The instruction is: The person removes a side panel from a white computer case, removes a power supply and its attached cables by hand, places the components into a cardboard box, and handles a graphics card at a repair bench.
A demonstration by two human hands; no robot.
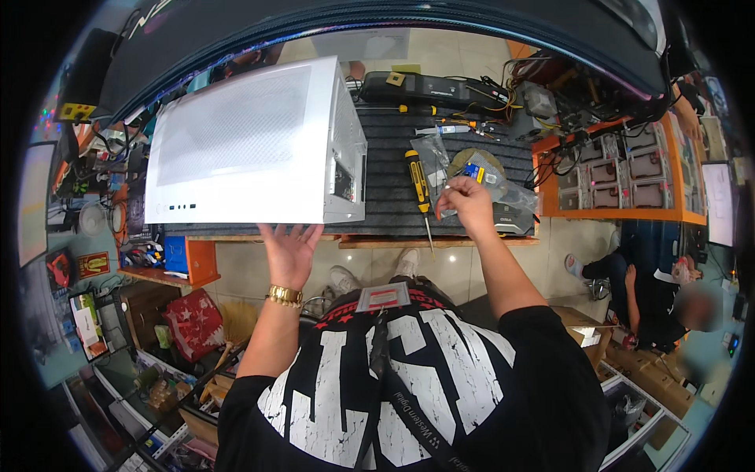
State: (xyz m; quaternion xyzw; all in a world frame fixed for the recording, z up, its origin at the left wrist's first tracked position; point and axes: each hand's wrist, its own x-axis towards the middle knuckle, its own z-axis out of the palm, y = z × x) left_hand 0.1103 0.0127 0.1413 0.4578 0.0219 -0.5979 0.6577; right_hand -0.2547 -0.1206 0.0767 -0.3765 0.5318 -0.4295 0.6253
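A white computer case with a mesh panel lies on the dark ribbed mat, its ports along the near edge. My left hand rests at that near edge, palm up with fingers spread, their tips partly hidden by the case. Over the right part of the mat, my right hand is closed in a pinch; what its fingertips hold, if anything, is too small to name. Just left of it lies a yellow-and-black screwdriver, shaft toward me. A small blue-and-yellow packet and a clear plastic bag lie beyond the hand.
Farther back are a syringe-like tube, a thin yellow-handled screwdriver and a long black box. Cables tangle at the back right. An orange shelf holds several boxes. Another person sits at the far right.
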